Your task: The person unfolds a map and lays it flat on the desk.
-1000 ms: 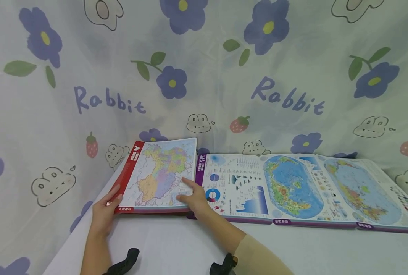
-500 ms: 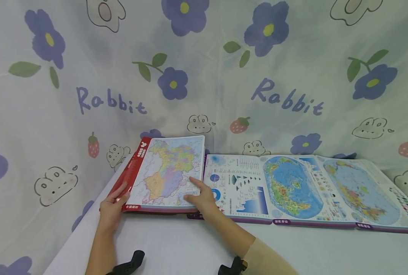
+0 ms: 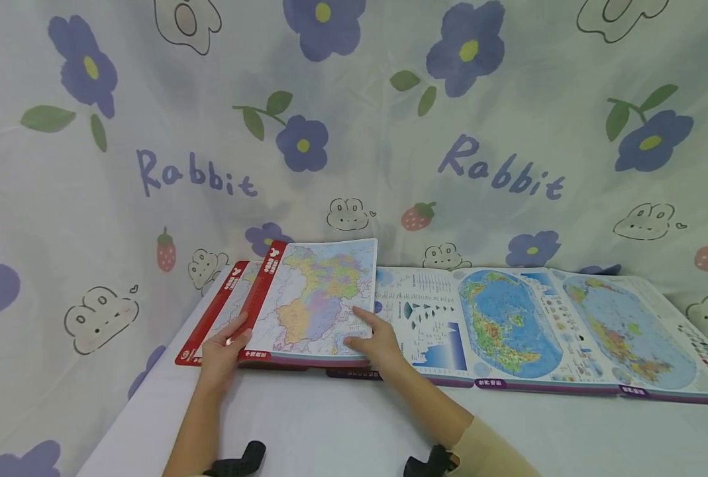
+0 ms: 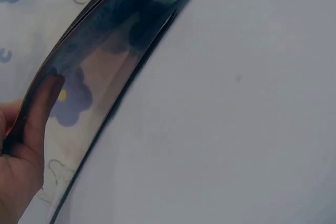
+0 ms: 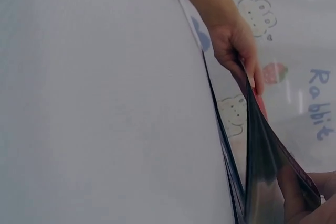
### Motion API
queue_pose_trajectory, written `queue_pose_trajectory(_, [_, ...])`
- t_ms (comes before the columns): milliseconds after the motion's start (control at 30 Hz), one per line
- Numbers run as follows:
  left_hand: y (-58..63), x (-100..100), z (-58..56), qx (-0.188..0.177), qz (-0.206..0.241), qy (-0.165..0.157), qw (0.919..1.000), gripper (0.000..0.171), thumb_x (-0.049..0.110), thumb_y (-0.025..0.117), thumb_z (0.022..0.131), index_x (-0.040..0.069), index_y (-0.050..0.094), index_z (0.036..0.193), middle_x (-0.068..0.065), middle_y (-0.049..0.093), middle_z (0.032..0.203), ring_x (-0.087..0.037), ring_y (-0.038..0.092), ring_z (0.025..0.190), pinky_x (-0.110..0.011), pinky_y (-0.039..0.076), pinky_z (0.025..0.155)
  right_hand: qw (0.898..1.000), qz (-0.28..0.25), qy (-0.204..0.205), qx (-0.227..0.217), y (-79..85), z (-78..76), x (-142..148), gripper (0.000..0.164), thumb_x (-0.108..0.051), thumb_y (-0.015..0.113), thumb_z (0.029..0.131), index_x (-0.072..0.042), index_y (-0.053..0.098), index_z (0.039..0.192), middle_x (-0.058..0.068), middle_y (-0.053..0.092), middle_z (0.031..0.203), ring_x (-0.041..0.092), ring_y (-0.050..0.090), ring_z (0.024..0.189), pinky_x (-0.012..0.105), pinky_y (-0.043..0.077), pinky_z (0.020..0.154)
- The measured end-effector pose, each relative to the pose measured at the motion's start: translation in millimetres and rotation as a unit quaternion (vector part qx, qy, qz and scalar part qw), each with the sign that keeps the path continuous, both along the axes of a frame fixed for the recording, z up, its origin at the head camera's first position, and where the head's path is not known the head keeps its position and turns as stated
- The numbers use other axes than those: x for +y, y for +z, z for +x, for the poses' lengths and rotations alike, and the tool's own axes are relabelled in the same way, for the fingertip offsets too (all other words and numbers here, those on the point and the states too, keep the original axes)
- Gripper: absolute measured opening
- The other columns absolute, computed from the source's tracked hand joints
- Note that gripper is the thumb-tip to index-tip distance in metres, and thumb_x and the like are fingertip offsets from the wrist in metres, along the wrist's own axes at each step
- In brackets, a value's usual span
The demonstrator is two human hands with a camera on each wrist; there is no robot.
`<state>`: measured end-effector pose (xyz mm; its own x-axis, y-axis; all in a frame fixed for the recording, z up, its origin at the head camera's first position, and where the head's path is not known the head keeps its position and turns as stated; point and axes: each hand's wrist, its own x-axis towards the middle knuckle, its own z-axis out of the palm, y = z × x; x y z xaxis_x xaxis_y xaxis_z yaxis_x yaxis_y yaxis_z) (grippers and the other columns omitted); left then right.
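A red-bordered map sheet (image 3: 324, 291), printed with coloured regions, lies raised between my two hands in the head view. At its lower left edge my left hand (image 3: 225, 351) pinches it, thumb on one side and fingers on the other. My right hand (image 3: 383, 344) grips the lower right edge, thumb and index finger on top. The left wrist view shows the sheet's glossy underside (image 4: 105, 61) bowed away from the table, with the left hand (image 4: 23, 166) on its edge. Underneath, to the left, a second red-bordered map (image 3: 222, 305) lies partly covered.
To the right, purple-edged world map panels (image 3: 508, 324) lie in a row, partly overlapped by the held sheet. The white table (image 3: 330, 424) runs along the front. A flowered curtain (image 3: 383, 132) rises close behind the maps.
Both hands have moved right with the upper map sheet. It now covers more of the nearest world map panel, and the red-bordered map beneath has come into view on the left.
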<state>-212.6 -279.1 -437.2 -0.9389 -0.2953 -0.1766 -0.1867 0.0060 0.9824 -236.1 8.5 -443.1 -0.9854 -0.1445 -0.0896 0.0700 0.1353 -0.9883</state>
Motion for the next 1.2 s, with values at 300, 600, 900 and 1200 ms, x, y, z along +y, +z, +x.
queue_pose_trajectory(300, [0.8,32.2,-2.8,-0.003,0.0,-0.015,0.9999,0.051,0.017,0.056,0.095,0.019,0.04,0.144,0.001,0.03,0.153,-0.014,0.04,0.118,-0.009,0.047,0.077,1.0,-0.005,-0.005,-0.007,8.3,5.2,33.4,0.066,-0.009,0.075,0.079,-0.018,0.049,0.138,0.008,0.036,0.15,0.024,0.061,0.085,0.03,0.055,0.066])
queue_pose_trajectory(600, [-1.9,54.6,-2.6,-0.001,-0.002,-0.031,0.9995,0.049,0.013,0.054,0.096,0.015,0.041,0.143,-0.006,0.032,0.152,-0.022,0.043,0.12,-0.009,0.049,0.075,1.0,0.013,-0.018,0.002,9.4,7.9,56.6,0.064,-0.007,0.075,0.077,-0.016,0.051,0.136,0.006,0.04,0.148,0.039,0.045,0.124,0.046,0.05,0.091])
queue_pose_trajectory(900, [-4.0,73.0,0.3,0.009,-0.012,-0.035,0.9993,0.047,0.009,0.053,0.096,0.01,0.043,0.142,-0.009,0.031,0.153,-0.025,0.034,0.129,-0.004,0.044,0.071,1.0,0.006,-0.014,-0.005,10.0,8.4,73.3,0.065,-0.006,0.075,0.078,-0.013,0.05,0.137,0.008,0.038,0.149,0.035,0.023,0.141,0.052,0.03,0.11])
queue_pose_trajectory(1200, [-9.8,99.2,3.8,0.016,0.026,-0.057,0.9979,0.047,0.013,0.053,0.097,0.011,0.043,0.143,-0.015,0.032,0.15,-0.023,0.05,0.113,-0.022,0.054,0.081,1.0,0.02,0.009,-0.006,10.1,7.5,103.6,0.065,-0.008,0.073,0.081,-0.011,0.047,0.14,0.012,0.031,0.152,0.037,0.017,0.142,0.049,0.034,0.108])
